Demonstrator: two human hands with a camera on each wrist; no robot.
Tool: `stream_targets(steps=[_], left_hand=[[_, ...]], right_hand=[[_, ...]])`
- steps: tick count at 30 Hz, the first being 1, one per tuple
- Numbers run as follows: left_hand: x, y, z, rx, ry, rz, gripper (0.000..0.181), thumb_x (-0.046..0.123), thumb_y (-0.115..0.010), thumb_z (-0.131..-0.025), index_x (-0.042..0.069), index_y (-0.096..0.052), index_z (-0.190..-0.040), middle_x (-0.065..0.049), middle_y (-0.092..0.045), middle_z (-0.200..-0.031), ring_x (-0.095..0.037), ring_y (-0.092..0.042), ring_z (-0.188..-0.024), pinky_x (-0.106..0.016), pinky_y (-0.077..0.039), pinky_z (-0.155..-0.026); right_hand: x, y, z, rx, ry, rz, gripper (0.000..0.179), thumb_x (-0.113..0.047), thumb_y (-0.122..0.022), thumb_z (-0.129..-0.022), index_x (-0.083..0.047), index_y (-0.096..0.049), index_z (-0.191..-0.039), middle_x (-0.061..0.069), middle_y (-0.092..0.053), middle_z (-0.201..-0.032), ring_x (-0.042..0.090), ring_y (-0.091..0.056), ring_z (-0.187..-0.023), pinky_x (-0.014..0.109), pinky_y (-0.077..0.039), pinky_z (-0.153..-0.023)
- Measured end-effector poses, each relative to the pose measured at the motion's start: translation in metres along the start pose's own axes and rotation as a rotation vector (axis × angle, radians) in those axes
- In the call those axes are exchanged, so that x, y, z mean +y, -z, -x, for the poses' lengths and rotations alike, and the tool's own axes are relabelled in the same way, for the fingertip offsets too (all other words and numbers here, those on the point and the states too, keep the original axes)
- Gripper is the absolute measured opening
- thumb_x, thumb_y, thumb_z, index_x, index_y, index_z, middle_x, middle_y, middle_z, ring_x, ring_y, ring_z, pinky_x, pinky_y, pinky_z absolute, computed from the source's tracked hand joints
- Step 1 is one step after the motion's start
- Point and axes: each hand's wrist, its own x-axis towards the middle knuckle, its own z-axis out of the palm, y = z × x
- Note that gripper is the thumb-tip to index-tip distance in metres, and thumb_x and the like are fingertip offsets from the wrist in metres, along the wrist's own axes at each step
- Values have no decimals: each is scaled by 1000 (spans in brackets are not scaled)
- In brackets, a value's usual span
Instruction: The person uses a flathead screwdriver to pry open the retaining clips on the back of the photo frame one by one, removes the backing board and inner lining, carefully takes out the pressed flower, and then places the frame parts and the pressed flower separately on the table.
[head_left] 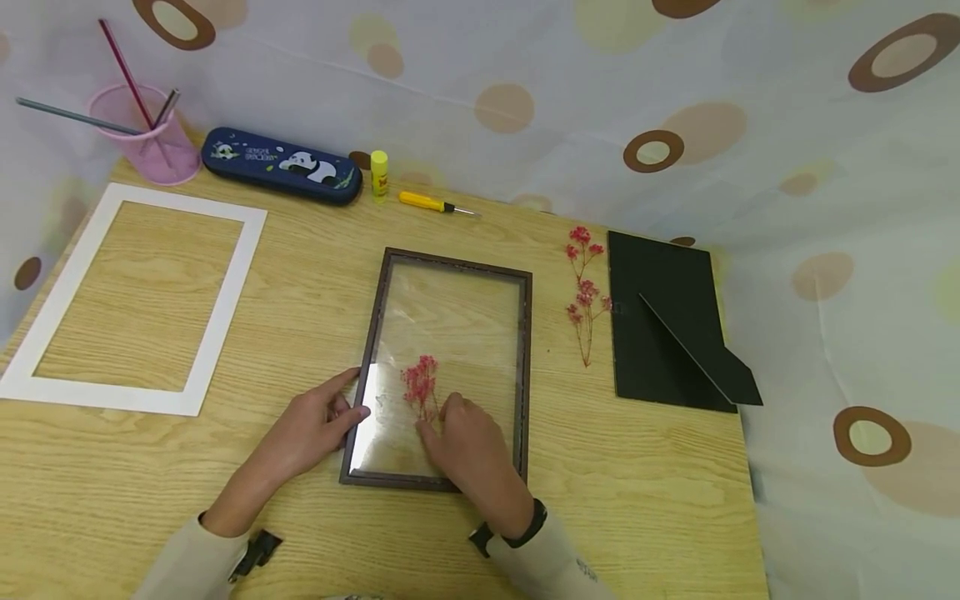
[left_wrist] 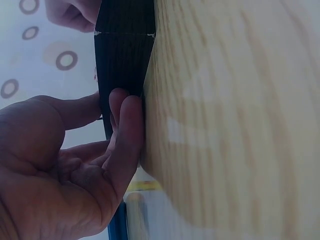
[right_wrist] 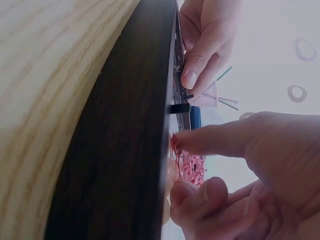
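A dark brown picture frame (head_left: 527, 358) with a clear pane lies on the table, bare pane facing up. My left hand (head_left: 315, 429) holds its left side, the thumb over the rim and fingertips against the outer edge, as the left wrist view shows on the dark frame side (left_wrist: 122, 60). Over the lower half of the pane, my right hand (head_left: 472, 442) pinches the thin stems of a pink dried flower sprig (head_left: 422, 379). Its small blossoms (right_wrist: 192, 167) point away from me, close over the pane. Right of the frame lie more pink dried flowers (head_left: 587, 296).
At left lies a white mat border (head_left: 225, 308). Along the back stand a pink pen cup (head_left: 161, 154), a navy panda pencil case (head_left: 281, 167) and a yellow glue stick (head_left: 379, 175), beside a yellow screwdriver (head_left: 423, 201). A black backing board (head_left: 660, 275) with a raised stand lies far right.
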Motion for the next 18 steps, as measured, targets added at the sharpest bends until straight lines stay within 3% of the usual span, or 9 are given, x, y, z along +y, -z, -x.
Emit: stream_targets(steps=[6, 18], left_hand=[[1, 1, 0, -12, 14, 3, 61, 18, -68, -97, -8, -43, -146, -1, -63, -78, -11, -53, -58, -27, -44, -53], [1, 1, 0, -19, 16, 12, 61, 19, -67, -97, -8, -43, -146, -2, -63, -78, -11, -54, -57, -27, -45, -52]], right_hand=[[3, -1, 2, 30, 52, -4, 17, -12, -68, -93, -2, -62, -82, 5, -59, -68, 10, -45, -51, 25, -40, -44], [5, 0, 2, 20, 59, -51, 20, -5, -63, -94, -5, -57, -75, 0, -48, -59, 9, -38, -48, 23, -32, -42]])
